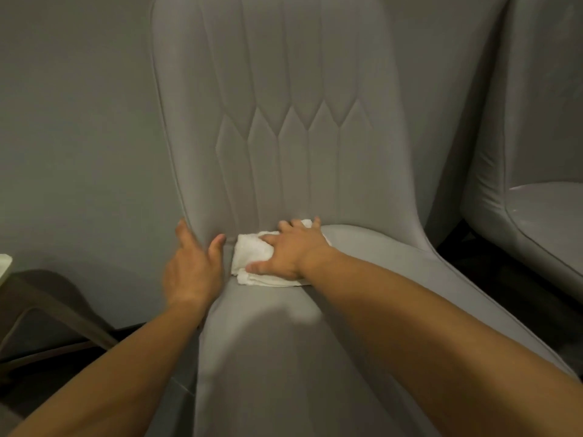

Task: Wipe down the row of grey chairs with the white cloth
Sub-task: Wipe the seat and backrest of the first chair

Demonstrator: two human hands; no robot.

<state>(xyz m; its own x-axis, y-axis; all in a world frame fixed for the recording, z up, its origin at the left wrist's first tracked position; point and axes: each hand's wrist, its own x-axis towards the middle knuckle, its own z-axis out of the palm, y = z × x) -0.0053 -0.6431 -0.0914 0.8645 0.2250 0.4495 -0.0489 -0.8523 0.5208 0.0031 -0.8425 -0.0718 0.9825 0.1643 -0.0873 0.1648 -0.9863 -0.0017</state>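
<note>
A grey upholstered chair (284,121) with a stitched, quilted backrest fills the middle of the head view. A folded white cloth (250,257) lies where the seat meets the backrest. My right hand (290,247) presses flat on top of the cloth with fingers spread. My left hand (192,266) grips the left edge of the chair at the base of the backrest, fingers behind the edge and thumb in front.
A second grey chair (536,200) stands close on the right, with a dark gap between the two. A grey wall (79,137) runs behind. A brown stool or table leg (47,304) stands low at the left.
</note>
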